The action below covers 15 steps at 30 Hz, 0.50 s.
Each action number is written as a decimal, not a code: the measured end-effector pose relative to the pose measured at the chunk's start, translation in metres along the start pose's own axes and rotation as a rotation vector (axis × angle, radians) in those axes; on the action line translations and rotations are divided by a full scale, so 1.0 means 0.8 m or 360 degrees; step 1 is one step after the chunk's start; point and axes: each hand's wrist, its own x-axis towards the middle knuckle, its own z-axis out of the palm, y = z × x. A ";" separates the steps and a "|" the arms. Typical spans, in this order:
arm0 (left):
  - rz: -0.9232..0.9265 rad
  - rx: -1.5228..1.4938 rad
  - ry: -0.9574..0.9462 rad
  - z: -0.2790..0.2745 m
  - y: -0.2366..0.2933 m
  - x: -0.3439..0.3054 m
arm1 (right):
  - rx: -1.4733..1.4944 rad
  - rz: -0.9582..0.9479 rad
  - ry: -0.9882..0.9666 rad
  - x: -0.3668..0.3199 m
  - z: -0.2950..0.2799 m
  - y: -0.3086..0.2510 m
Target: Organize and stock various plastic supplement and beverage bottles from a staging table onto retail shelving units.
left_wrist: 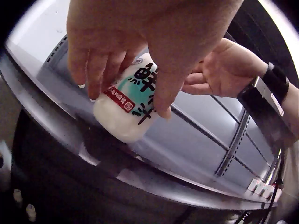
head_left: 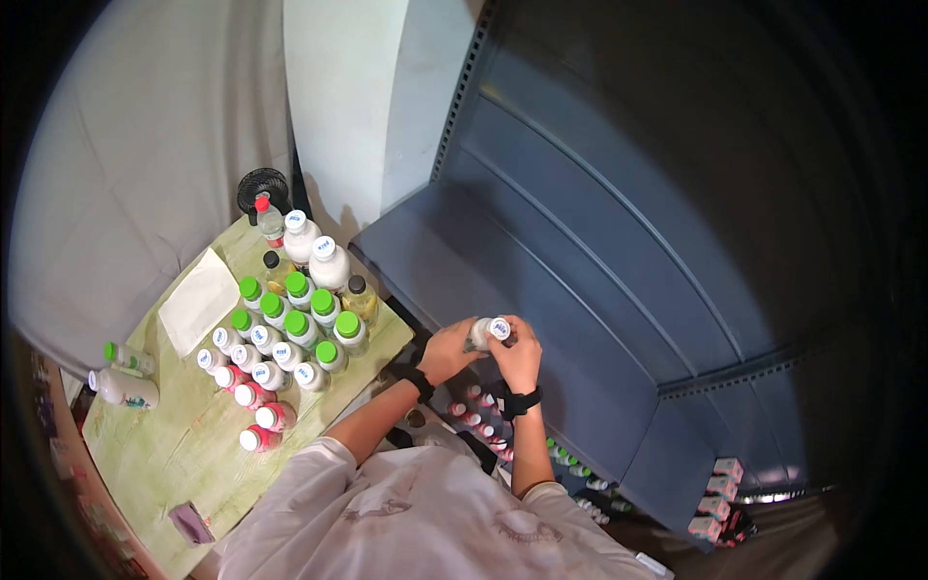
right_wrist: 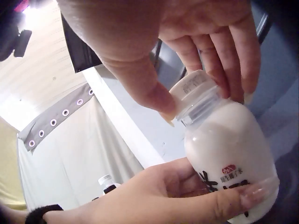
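Observation:
A white milk-like drink bottle [right_wrist: 229, 140] with dark lettering is held up over the grey shelf [head_left: 580, 358] in the head view. Round its body curl the fingers and thumb of my left hand [head_left: 448, 352]. My right hand [head_left: 520, 358] pinches the white cap [right_wrist: 194, 88] between thumb and fingers, and the cap sits on the bottle's neck. The left wrist view shows the bottle's label [left_wrist: 133, 91], teal with a red strip, partly covered by my left hand.
Left of me, a pale green table [head_left: 184, 454] bears several bottles with green caps [head_left: 298, 324], white caps [head_left: 282, 354] and pink bodies [head_left: 254, 394]. A white sheet [head_left: 199, 300] and a black fan [head_left: 263, 191] are also there. More bottles [head_left: 474, 416] stand below the shelf; small boxes [head_left: 715, 507] sit at right.

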 end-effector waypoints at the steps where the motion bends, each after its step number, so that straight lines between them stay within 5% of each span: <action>1: -0.0046 0.0012 -0.0009 -0.004 -0.001 0.006 | -0.0049 -0.0082 -0.0016 0.007 0.006 0.004; 15: -0.0452 0.0113 0.0299 -0.054 -0.055 0.036 | -0.0026 -0.0372 -0.0653 0.099 0.084 -0.026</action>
